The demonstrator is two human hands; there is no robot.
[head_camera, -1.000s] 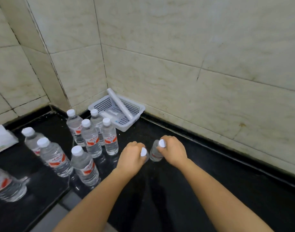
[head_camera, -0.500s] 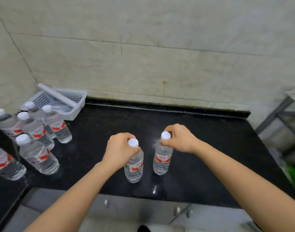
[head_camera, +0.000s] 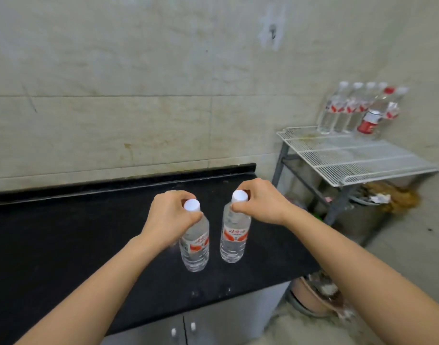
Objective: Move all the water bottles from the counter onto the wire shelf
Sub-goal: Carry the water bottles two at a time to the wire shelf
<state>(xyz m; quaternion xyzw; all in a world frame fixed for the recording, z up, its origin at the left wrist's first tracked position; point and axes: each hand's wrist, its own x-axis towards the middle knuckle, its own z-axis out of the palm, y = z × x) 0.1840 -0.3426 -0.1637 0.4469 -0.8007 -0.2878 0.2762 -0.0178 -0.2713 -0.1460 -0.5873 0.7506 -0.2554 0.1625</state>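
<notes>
My left hand [head_camera: 170, 217] grips one clear water bottle [head_camera: 195, 247] by its neck, just under the white cap. My right hand [head_camera: 259, 204] holds a second water bottle [head_camera: 234, 239] the same way. Both bottles hang upright above the black counter [head_camera: 64, 235], side by side, with red-and-white labels. The white wire shelf [head_camera: 357, 158] stands to the right past the counter's end. Several water bottles [head_camera: 347, 110] stand in a row at its back by the wall, one of them with a red cap [head_camera: 374, 115].
Grey cabinet doors [head_camera: 201, 324] sit under the counter. Below the shelf lie a metal frame [head_camera: 310, 190] and clutter on the floor. A round basin [head_camera: 315, 297] rests on the floor by the counter's right end. Tiled wall runs behind everything.
Both hands have carried their bottles rightward along the counter. The view has swung right: the basket and the other counter bottles are out of sight, and the wire shelf has come into view.
</notes>
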